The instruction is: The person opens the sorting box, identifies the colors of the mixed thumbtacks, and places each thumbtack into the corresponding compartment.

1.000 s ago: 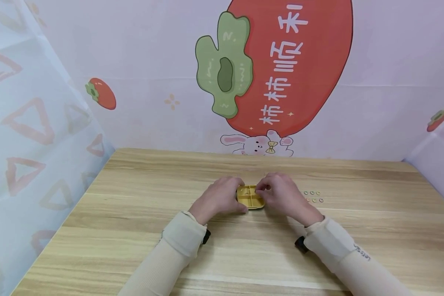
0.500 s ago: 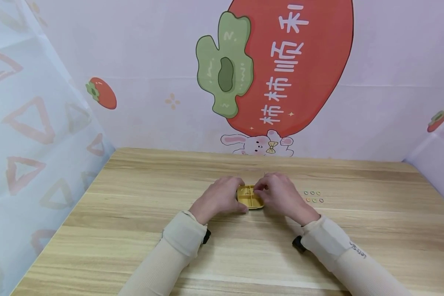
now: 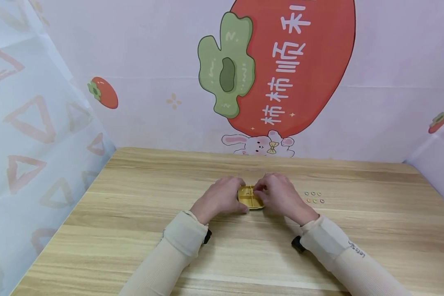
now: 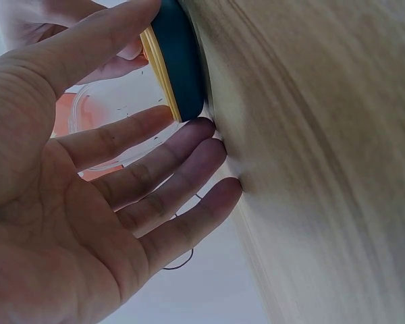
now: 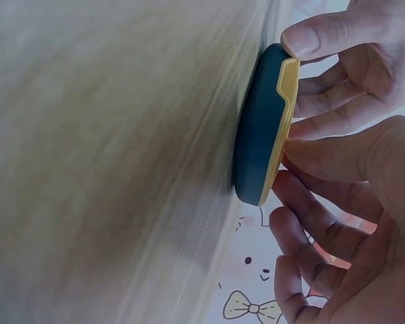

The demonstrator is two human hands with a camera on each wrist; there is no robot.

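Note:
A small four-compartment box (image 3: 246,202) with a yellow tray and dark teal base (image 5: 258,138) lies flat on the table. My left hand (image 3: 222,195) grips its left side, thumb at the near edge and index finger at the far edge. In the left wrist view, its other fingertips reach down to the tabletop. My right hand (image 3: 283,195) has thumb and index finger together at the far right compartment; whether they pinch anything is hidden. Tiny ring-like pieces (image 3: 248,193) sit in the far left compartment.
Several tiny coloured ring-like pieces (image 3: 313,193) lie in two rows right of my right hand. A clear lid (image 4: 115,101) stands behind the box. The wood-grain table (image 3: 133,213) ends at a printed backdrop (image 3: 151,123).
My right hand has shifted slightly left over the box, and the ring-like pieces beside it show more fully. My left hand keeps its hold. The head view has moved very slightly.

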